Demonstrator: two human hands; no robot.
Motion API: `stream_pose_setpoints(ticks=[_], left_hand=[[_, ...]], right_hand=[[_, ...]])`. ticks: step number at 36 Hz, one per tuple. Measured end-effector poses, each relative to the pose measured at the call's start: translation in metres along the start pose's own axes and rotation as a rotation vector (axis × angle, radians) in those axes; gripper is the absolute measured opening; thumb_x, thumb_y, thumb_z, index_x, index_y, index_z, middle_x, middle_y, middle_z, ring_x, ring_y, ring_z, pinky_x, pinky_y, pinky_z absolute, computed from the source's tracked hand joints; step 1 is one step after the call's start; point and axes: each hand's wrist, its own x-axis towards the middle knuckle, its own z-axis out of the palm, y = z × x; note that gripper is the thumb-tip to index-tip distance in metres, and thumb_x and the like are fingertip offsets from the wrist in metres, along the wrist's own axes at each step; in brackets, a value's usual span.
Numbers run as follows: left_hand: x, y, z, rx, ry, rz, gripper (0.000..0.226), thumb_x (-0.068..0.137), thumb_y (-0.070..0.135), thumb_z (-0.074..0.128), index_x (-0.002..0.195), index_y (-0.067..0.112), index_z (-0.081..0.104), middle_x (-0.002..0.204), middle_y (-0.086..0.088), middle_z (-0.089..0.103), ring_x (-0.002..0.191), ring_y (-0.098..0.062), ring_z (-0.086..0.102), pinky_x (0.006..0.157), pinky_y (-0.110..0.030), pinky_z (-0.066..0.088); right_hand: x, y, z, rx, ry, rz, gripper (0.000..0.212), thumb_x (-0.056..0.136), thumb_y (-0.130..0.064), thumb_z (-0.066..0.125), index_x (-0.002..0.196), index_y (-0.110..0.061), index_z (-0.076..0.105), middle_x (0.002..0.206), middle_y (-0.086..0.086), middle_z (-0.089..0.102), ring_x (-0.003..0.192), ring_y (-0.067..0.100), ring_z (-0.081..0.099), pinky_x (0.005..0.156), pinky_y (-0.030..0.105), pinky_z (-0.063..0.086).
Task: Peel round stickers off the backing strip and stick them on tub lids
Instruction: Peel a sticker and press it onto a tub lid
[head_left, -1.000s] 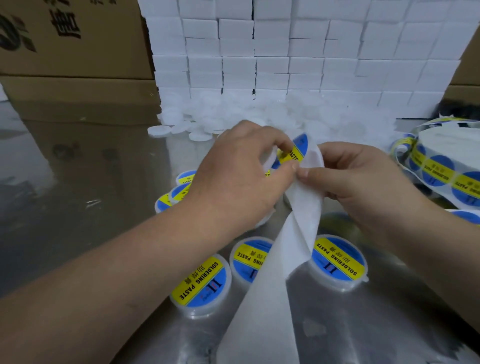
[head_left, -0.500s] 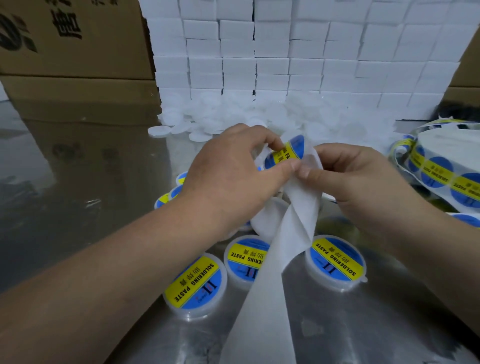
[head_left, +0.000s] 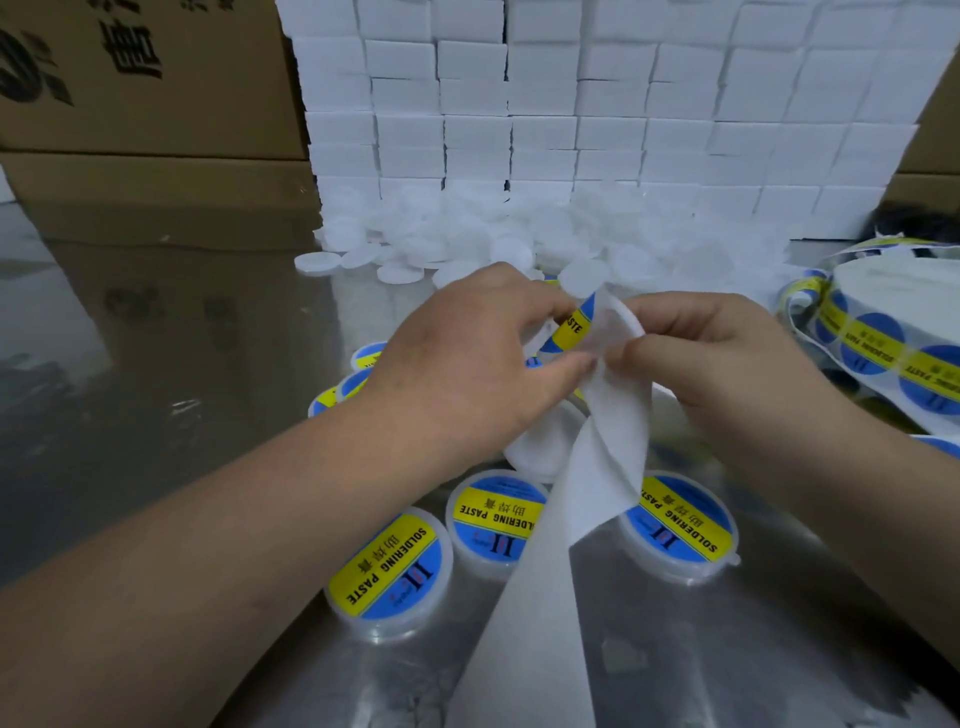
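A white backing strip (head_left: 587, 499) rises from the bottom edge to my hands at the centre. My right hand (head_left: 722, 364) pinches its upper end. My left hand (head_left: 467, 364) pinches a round blue and yellow sticker (head_left: 574, 327), which stands partly peeled off the strip between my fingertips. Under my hands sits a plain white tub (head_left: 535, 457). Three tubs with stickered lids stand in front: one at the left (head_left: 389, 571), one in the middle (head_left: 493, 519), one at the right (head_left: 680, 525). More labelled tubs (head_left: 337, 389) lie behind my left wrist.
A heap of plain white lids (head_left: 467, 239) lies before a wall of white boxes (head_left: 597, 114). A sticker roll (head_left: 883, 332) sits at the right edge. Cardboard cartons (head_left: 145, 93) stand at the back left. The table (head_left: 156, 389) is shiny metal.
The sticker has come further off the strip and turned more edge-on between my fingertips. My hands have lifted slightly; the strip's upper end has twisted.
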Motion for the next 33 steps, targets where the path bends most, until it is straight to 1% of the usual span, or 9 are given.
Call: stream_pose_setpoints(ticks=[7, 11, 15, 20, 23, 25, 28, 30, 33], left_hand=[[0.001, 0.0, 0.0, -0.114, 0.066, -0.097, 0.011, 0.076, 0.041, 0.064, 0.074, 0.047, 0.056, 0.092, 0.012, 0.059, 0.088, 0.0, 0.048, 0.075, -0.017, 0.04], [0.004, 0.0, -0.004, -0.294, 0.16, -0.199, 0.016, 0.082, 0.034, 0.061, 0.065, 0.037, 0.061, 0.076, 0.016, 0.064, 0.072, 0.006, 0.054, 0.06, -0.006, 0.039], [0.009, -0.007, -0.007, -0.431, 0.308, -0.337, 0.026, 0.087, 0.037, 0.054, 0.064, 0.031, 0.065, 0.063, 0.013, 0.059, 0.062, 0.001, 0.052, 0.061, -0.018, 0.046], [0.017, -0.012, -0.011, -0.584, 0.477, -0.507, 0.028, 0.089, 0.046, 0.05, 0.082, 0.019, 0.057, 0.074, -0.002, 0.043, 0.066, -0.009, 0.042, 0.063, -0.029, 0.038], [0.016, -0.012, -0.01, -0.505, 0.45, -0.459, 0.037, 0.088, 0.05, 0.05, 0.074, 0.016, 0.056, 0.073, 0.0, 0.048, 0.062, -0.008, 0.044, 0.058, -0.028, 0.042], [0.012, -0.01, -0.008, -0.451, 0.425, -0.395, 0.036, 0.087, 0.051, 0.05, 0.071, 0.02, 0.057, 0.07, 0.006, 0.052, 0.06, -0.003, 0.046, 0.057, -0.026, 0.045], [0.007, -0.007, -0.007, -0.369, 0.409, -0.299, 0.031, 0.086, 0.051, 0.052, 0.07, 0.024, 0.057, 0.063, 0.011, 0.048, 0.057, -0.003, 0.043, 0.052, -0.015, 0.038], [0.006, -0.006, -0.006, -0.3, 0.409, -0.236, 0.027, 0.085, 0.051, 0.053, 0.069, 0.03, 0.054, 0.068, 0.012, 0.049, 0.063, -0.002, 0.044, 0.056, -0.013, 0.035], [0.004, -0.003, -0.006, -0.213, 0.401, -0.17, 0.023, 0.077, 0.059, 0.053, 0.07, 0.037, 0.05, 0.079, 0.012, 0.05, 0.072, 0.002, 0.046, 0.06, -0.009, 0.033]], right_hand=[[0.002, 0.001, 0.001, 0.044, 0.054, 0.007, 0.032, 0.081, 0.001, 0.054, 0.076, -0.024, 0.073, 0.079, 0.007, 0.072, 0.07, 0.014, 0.065, 0.065, 0.027, 0.054], [0.002, 0.003, 0.0, 0.014, 0.074, 0.001, 0.032, 0.081, 0.002, 0.055, 0.076, -0.025, 0.072, 0.075, 0.005, 0.072, 0.063, 0.011, 0.064, 0.059, 0.023, 0.053], [0.003, 0.007, -0.001, 0.006, 0.083, -0.012, 0.03, 0.073, -0.004, 0.061, 0.082, -0.032, 0.07, 0.079, -0.006, 0.072, 0.064, 0.007, 0.065, 0.053, 0.02, 0.049], [0.006, 0.009, -0.005, -0.075, 0.25, -0.095, 0.06, 0.068, -0.008, 0.056, 0.105, -0.054, 0.046, 0.107, -0.015, 0.059, 0.084, 0.015, 0.065, 0.075, 0.041, 0.056], [0.004, 0.008, -0.006, -0.099, 0.318, -0.166, 0.07, 0.068, -0.005, 0.052, 0.109, -0.061, 0.041, 0.116, -0.03, 0.051, 0.07, 0.008, 0.064, 0.058, 0.027, 0.054], [0.004, 0.008, -0.006, -0.139, 0.344, -0.206, 0.069, 0.069, -0.001, 0.048, 0.108, -0.058, 0.049, 0.118, -0.027, 0.051, 0.071, 0.005, 0.059, 0.056, 0.02, 0.047], [0.003, 0.007, -0.004, -0.149, 0.343, -0.229, 0.053, 0.064, -0.004, 0.042, 0.081, -0.047, 0.067, 0.094, -0.015, 0.066, 0.069, 0.004, 0.053, 0.054, 0.014, 0.038], [0.002, 0.007, 0.0, -0.135, 0.33, -0.182, 0.046, 0.063, -0.008, 0.041, 0.067, -0.043, 0.07, 0.071, -0.012, 0.068, 0.058, 0.009, 0.049, 0.049, 0.016, 0.037], [0.002, 0.006, 0.0, -0.057, 0.281, -0.08, 0.036, 0.061, -0.015, 0.044, 0.06, -0.037, 0.071, 0.06, -0.012, 0.067, 0.06, 0.011, 0.054, 0.058, 0.025, 0.043]])
